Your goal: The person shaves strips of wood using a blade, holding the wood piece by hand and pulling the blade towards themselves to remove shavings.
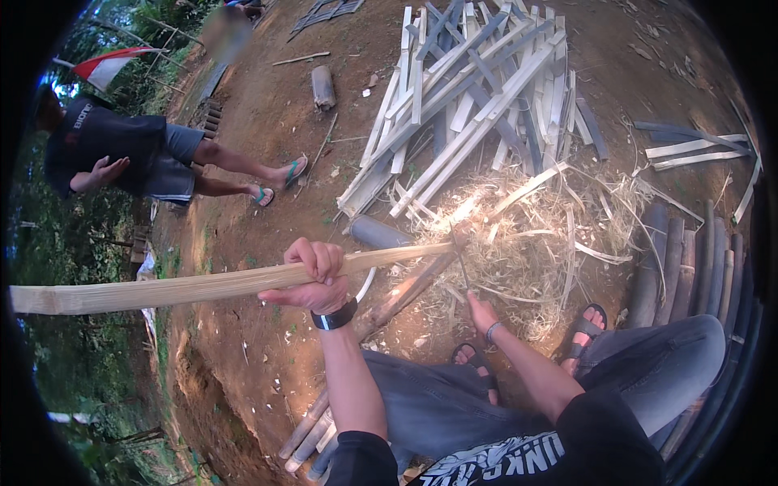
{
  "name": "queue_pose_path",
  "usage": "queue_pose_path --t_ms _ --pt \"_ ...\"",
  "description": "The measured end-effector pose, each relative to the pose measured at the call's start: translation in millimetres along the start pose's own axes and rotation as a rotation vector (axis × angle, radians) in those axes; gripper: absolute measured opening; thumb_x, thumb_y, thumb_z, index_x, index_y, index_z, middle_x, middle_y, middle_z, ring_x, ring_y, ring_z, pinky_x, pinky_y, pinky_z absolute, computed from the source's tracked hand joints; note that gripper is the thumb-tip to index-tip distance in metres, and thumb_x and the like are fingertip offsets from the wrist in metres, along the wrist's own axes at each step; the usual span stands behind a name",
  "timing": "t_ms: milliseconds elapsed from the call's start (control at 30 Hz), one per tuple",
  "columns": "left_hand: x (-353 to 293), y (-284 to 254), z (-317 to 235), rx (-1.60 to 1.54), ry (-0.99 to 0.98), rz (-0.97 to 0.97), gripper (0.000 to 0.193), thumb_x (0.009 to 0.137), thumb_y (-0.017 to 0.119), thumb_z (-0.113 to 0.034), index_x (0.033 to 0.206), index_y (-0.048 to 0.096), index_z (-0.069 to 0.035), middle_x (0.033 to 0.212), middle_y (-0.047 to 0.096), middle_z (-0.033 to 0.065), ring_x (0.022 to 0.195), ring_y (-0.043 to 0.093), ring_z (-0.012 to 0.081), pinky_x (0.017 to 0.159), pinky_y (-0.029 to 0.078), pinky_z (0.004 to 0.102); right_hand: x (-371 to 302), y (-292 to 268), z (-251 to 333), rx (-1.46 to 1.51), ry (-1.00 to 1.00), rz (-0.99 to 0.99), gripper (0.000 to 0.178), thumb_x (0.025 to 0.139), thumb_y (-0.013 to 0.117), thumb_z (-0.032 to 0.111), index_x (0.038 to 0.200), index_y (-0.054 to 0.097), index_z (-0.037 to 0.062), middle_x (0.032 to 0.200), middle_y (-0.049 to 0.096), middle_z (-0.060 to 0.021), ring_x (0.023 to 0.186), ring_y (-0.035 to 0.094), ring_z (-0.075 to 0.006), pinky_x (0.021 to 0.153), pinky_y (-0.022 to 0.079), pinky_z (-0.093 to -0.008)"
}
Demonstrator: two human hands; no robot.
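A long pale split bamboo slat [194, 287] runs from the far left to the middle of the view. My left hand [314, 275], with a dark band on its wrist, is closed around it with the thumb stretched along its side. My right hand [484, 316] is closed on the handle of a knife [461, 263], mostly hidden in the fingers. The thin blade points away from me and crosses the slat's far right end, seeming to touch it. Under that end lies a brown bamboo pole [405, 298] on the ground. Curled bamboo shavings [527, 259] are heaped beyond the knife.
A large pile of split bamboo slats [478, 89] lies ahead. Whole bamboo poles [689, 259] lie at my right, beside my bent leg. A short bamboo section [377, 232] rests near the shavings. Another person [121, 154] in sandals stands at the left, below a red-and-white flag [109, 69].
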State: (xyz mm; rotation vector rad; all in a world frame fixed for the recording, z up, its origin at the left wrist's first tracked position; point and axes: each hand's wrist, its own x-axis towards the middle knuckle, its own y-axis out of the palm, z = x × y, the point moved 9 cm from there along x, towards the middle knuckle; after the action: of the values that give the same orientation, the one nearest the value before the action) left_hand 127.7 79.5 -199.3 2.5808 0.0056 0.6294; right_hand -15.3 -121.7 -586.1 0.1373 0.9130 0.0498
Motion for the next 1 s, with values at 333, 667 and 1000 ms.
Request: queue_pose_path --t_ms 333,667,1000 --pt "-41.3 -34.3 -33.6 0.12 0.136 -0.322 0.054 0.089 0.049 -0.054 0.059 0.03 -0.014 0.047 0.025 -0.004 0.042 0.021 0.0068 0.041 0.018 0.0243 -28.6 -13.5 30.4 -0.789 -0.346 -0.236 0.06 0.08 0.058 0.054 0.082 0.065 -0.0053 0.082 0.065 -0.0231 0.081 0.064 -0.0349 0.074 0.049 -0.0435" --pt "-58.1 -83.3 -46.1 0.171 0.191 -0.758 0.044 0.093 0.047 -0.03 0.056 0.031 -0.014 0.05 0.029 -0.004 0.044 0.026 0.0068 0.043 0.018 0.0263 -170.0 164.7 446.8 -0.711 -0.943 0.424 0.091 0.079 0.056 0.065 0.137 0.034 -0.0009 0.113 0.061 -0.019 0.099 0.061 -0.0284 0.086 0.048 -0.0401" --pt "-54.3 -98.1 -52.6 0.225 0.265 -0.831 0.044 0.092 0.049 -0.026 0.055 0.029 -0.014 0.049 0.028 -0.0045 0.042 0.027 0.0059 0.04 0.018 0.0253 -246.0 385.6 544.8 -1.03 -1.404 0.662 0.067 0.072 0.076 0.042 0.11 0.05 -0.0066 0.084 0.06 -0.017 0.075 0.061 -0.0309 0.072 0.048 -0.0407"
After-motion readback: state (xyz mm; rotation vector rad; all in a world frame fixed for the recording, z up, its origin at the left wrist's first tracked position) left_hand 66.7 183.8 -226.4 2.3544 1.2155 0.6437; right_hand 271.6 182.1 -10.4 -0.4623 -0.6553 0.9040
